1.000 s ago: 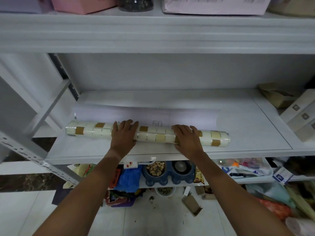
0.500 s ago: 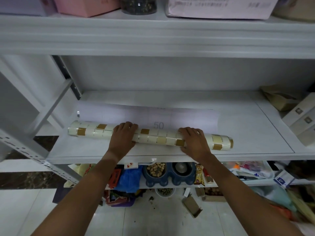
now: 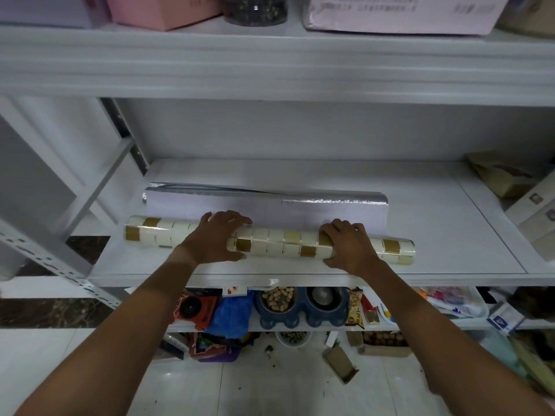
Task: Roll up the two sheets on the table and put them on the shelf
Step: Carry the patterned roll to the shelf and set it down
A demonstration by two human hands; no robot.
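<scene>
Two shelves fill most of the frame: the white middle shelf (image 3: 450, 250) spans the centre, and an upper shelf (image 3: 270, 61) crosses the top, carrying a pink box (image 3: 162, 10) at upper left and a dark jar (image 3: 255, 9) beside it. On the middle shelf, a silvery sheet (image 3: 270, 202) lies partly unrolled just behind the checked roll (image 3: 276, 246), a cream and tan tube lying crosswise near the front edge. The left hand (image 3: 214, 238) rests over the roll left of centre, fingers curved across its top and thumb at its near side. The right hand (image 3: 348, 246) grips it right of centre the same way. Below, at lower centre, a blue double bowl (image 3: 300, 313) holds peanuts (image 3: 277, 298).
</scene>
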